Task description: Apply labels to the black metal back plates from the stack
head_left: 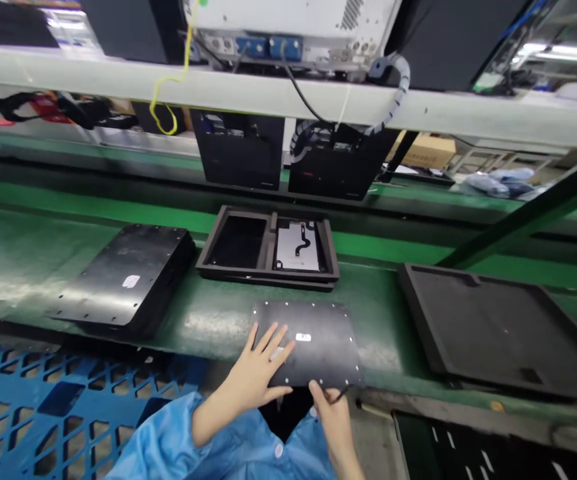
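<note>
A flat black panel point(323, 350) with small white-looking holes along its edges and a white label lies at the near edge of the green bench. Spread over the panel's left part, my left hand point(256, 370) rests flat with its fingers apart. My right hand point(331, 407) is at the panel's lower right edge, its fingers closed around a thin dark thing point(343, 393) that I cannot make out. Behind the panel sits a dark foam tray point(271, 253) with two compartments. A black screen point(241, 241) lies in the left one, a silver-backed part point(298, 247) with a black cable in the right.
Similar black panels point(118, 277) are stacked at the left. A large dark foam tray point(498, 327) lies at the right. A white shelf beam point(258, 93) crosses above, with a yellow cable point(161, 100) hanging from it. A blue plastic pallet point(33, 413) is at lower left.
</note>
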A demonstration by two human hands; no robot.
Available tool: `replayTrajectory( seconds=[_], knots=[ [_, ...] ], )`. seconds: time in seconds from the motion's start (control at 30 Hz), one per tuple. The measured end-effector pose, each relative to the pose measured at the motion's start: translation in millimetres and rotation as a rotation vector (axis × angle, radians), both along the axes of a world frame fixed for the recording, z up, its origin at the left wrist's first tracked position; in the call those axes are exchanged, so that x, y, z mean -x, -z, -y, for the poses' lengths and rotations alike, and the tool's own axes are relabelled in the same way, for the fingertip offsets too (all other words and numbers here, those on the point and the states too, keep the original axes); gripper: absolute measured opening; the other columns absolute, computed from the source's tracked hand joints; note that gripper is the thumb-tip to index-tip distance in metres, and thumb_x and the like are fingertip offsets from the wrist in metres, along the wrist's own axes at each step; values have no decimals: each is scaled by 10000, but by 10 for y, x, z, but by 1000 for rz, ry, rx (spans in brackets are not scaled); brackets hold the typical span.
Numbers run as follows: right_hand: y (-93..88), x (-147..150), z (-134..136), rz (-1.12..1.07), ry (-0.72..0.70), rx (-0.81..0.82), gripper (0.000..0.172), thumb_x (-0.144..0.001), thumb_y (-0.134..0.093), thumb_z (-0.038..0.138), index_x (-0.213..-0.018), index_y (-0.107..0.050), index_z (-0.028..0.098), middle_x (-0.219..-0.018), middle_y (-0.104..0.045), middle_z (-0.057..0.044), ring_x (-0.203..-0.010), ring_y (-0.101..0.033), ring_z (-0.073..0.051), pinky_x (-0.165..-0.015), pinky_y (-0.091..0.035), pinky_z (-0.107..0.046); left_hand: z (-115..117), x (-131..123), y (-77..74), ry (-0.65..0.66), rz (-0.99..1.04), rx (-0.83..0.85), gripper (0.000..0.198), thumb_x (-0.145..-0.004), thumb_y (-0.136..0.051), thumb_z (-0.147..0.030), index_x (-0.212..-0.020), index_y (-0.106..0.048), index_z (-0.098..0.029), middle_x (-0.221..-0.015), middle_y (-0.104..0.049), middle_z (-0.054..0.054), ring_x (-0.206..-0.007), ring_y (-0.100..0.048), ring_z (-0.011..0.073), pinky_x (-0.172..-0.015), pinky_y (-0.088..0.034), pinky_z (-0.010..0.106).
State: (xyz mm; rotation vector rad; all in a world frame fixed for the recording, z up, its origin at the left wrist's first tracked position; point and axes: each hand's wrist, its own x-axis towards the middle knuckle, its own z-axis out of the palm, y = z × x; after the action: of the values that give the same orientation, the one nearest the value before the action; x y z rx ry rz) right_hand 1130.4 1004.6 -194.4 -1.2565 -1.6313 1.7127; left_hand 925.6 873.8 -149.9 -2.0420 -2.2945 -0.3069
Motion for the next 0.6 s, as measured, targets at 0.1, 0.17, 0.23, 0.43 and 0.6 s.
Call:
replayTrajectory(
  seconds=[0.1, 0.17, 0.23, 0.43, 0.6],
  knots=[
    [-58, -151, -43, 14, -50, 19, 692, -778, -737, 874, -779, -662, 186, -668, -546, -1, -610, -459, -146, -554, -416, -271, -146, -60, 103, -17, -63, -44, 1004, -942, -718, -706, -1739, -306, -256, -1817, -226, 167, -1669, -218, 458, -1320, -146, 761],
    [-78, -315, -4, 9, -25, 13, 658, -858, -668, 858, -919, -681, 203, -752, -578, -3, -664, -501, -158, -601, -458, -264, -172, -80, 125, -24, -70, -54, 975, -962, -701, -689, -1740, -307, -255, -1821, -215, 160, -1671, -212, 454, -1327, -130, 750],
    [-79, -477, 56, 14, 2, 12, 627, -931, -590, 833, -1055, -686, 226, -796, -586, -1, -699, -534, -171, -635, -491, -268, -169, -84, 118, -26, -59, -57, 955, -968, -702, -671, -1738, -317, -257, -1823, -214, 152, -1673, -213, 446, -1334, -123, 741],
    [5, -654, 148, 15, -28, -34, 567, -998, -576, 732, -1176, -691, 206, -806, -616, -15, -681, -575, -178, -631, -481, -283, -166, -77, 62, -19, -16, -62, 931, -969, -703, -667, -1725, -349, -255, -1814, -253, 138, -1664, -253, 430, -1347, -105, 720],
    [104, -605, 141, -44, 11, 50, 633, -965, -591, 775, -1211, -640, 194, -689, -540, 46, -465, -411, -112, -455, -315, -254, -183, -77, 60, -20, -7, -49, 925, -960, -728, -646, -1717, -363, -260, -1809, -271, 131, -1669, -248, 415, -1354, -91, 701]
  ],
)
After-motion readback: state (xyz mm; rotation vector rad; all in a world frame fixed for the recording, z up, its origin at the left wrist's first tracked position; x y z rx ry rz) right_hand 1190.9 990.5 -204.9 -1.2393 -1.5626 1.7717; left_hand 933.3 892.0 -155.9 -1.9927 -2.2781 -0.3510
